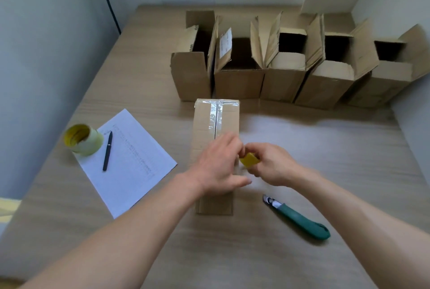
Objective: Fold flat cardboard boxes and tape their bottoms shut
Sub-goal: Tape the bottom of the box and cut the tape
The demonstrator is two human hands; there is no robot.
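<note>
**A:** Where's the box being worked on?

**B:** The cardboard box (215, 139) lies at the table's (302, 253) centre, one end pointing to 12 o'clock. Clear tape (217, 115) runs along its middle seam and across the far edge.

**A:** And the hands?

**B:** The left hand (221, 167) rests on top of the box, fingers bent down over the seam. The right hand (272, 164), at 3 o'clock of it and touching it, grips a small yellow object (249, 159); I can't tell what it is.

**A:** Anything else around?

**B:** A green utility knife (299, 219) lies at 5 o'clock of the box. At 9 o'clock, a yellow-cored tape roll (82, 139) and a black pen (107, 151) sit on a printed sheet (132, 167). At 12 o'clock, five open boxes (290, 67) stand in a row against the wall.
</note>
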